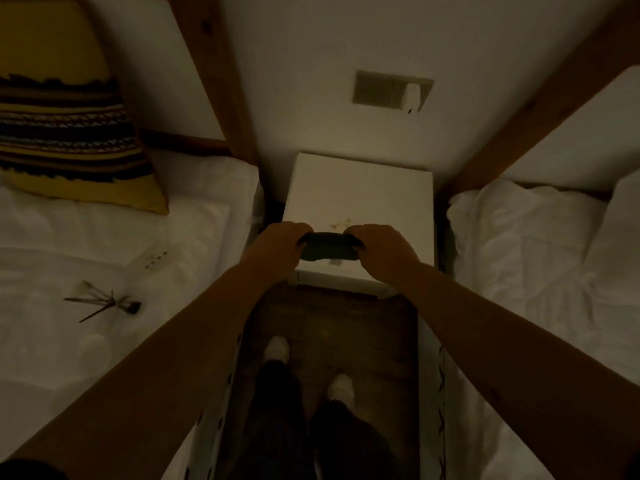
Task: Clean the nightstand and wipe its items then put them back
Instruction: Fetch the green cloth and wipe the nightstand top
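Note:
A white nightstand (360, 188) stands between two beds, against the wall. Both hands hold a dark cloth (327, 247) stretched between them, over the front part of the nightstand top. My left hand (277, 247) grips the cloth's left end and my right hand (381, 247) grips its right end. A few small faint marks show on the top just behind the cloth. On the left bed lie a small dark holder with thin sticks (107, 301) and a pale flat item with dark dots (156, 259).
White beds (86, 341) lie left and right (540, 271) of a narrow dark floor strip where my feet (277, 348) stand. A striped yellow pillow (69, 140) leans at the left bed's head. A wall socket with a white plug (412, 97) sits above the nightstand. Wooden bed posts flank it.

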Demonstrator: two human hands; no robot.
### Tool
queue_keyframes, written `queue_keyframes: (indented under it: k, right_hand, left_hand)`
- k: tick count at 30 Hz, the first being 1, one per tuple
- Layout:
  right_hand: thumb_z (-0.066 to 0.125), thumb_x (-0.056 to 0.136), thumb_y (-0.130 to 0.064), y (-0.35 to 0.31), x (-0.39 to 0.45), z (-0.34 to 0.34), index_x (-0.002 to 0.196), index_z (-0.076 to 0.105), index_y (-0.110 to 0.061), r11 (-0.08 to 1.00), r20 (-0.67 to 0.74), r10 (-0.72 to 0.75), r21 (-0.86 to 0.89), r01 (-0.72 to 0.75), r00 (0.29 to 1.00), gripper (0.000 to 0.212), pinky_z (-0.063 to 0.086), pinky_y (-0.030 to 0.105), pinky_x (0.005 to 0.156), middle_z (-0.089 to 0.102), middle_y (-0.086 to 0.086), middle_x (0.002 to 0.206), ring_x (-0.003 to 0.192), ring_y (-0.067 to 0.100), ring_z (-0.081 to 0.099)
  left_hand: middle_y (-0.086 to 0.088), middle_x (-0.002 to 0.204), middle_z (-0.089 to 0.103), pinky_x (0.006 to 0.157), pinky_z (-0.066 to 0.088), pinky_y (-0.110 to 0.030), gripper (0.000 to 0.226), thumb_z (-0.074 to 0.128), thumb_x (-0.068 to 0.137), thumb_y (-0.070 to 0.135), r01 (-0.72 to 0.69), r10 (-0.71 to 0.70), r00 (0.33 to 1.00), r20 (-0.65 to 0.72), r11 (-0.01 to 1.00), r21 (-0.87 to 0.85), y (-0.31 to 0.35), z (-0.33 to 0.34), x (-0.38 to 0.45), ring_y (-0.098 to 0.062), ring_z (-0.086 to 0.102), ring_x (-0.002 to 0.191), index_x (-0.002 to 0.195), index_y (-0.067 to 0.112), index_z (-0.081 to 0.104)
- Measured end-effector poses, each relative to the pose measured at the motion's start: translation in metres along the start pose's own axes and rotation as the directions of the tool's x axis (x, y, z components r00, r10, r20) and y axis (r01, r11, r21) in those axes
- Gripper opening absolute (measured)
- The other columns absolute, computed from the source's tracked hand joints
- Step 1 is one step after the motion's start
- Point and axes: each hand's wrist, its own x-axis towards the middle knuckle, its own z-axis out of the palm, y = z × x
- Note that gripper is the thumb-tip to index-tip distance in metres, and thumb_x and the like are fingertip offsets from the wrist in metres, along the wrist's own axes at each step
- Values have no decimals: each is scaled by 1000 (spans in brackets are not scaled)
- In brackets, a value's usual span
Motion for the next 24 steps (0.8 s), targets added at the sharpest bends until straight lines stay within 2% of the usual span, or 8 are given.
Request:
queue_keyframes:
  k: [6,9,12,15,17,19,21,24]
  right_hand:
    - [49,91,-15,55,131,33,114,60,-24,999,-34,23,-44,-25,999,27,51,39,81,64,5,99,88,25,61]
    - [49,91,-18,83,190,43,122,58,-25,993,-149,16,-114,-33,989,33,47,38,86,64,8,109,97,30,60]
    - [49,92,-19,108,245,60,126,57,-22,991,-293,-8,-127,-30,956,35,46,43,89,64,10,114,102,35,59]
    - [47,95,-18,130,277,91,132,54,-21,987,-303,-10,-158,-40,953,38,44,42,92,62,11,122,108,34,58]
    - [47,96,-18,145,284,120,137,49,-18,989,-193,34,-135,-61,981,40,38,41,99,55,13,133,118,34,52]
    - [49,96,-26,156,281,146,140,45,-18,985,-61,28,-168,-38,998,45,32,40,105,46,10,143,128,31,42]
    - [51,91,-45,162,275,164,136,50,-18,973,-99,-28,-229,4,995,52,34,43,104,45,6,145,131,28,41]
    - [37,85,-65,155,281,169,128,56,-20,969,-249,-48,-245,-15,967,65,33,46,103,50,5,140,127,29,45]
  left_hand:
    - [-13,103,62,84,40,-29,24,46,96,9,-36,35,998,-50,999,-4,-86,37,134,-26,57,94,114,11,61]
    - [-15,105,63,83,35,-25,24,47,96,9,-80,79,988,-135,997,2,-118,47,193,-28,58,94,115,10,62]
    - [-16,104,64,84,32,-18,24,49,95,9,-115,112,962,-249,993,3,-152,64,242,-31,59,96,115,8,62]
    - [-18,113,63,90,30,-16,27,51,94,8,-123,113,955,-273,992,-21,-181,89,266,-30,57,104,120,6,59]
    - [-19,129,55,100,27,-19,34,49,94,5,-138,132,972,-195,990,-18,-202,116,267,-33,51,118,128,4,55]
    - [-14,145,41,109,23,-25,40,49,94,4,-124,119,989,-90,991,-43,-217,140,262,-30,39,131,134,8,49]
    - [-8,154,26,113,22,-30,47,51,94,9,-127,124,991,-59,991,-53,-225,156,253,-26,28,139,140,12,41]
    - [-6,158,7,115,16,-39,63,52,94,27,-111,107,990,-93,993,-33,-227,175,230,-25,8,144,149,17,21]
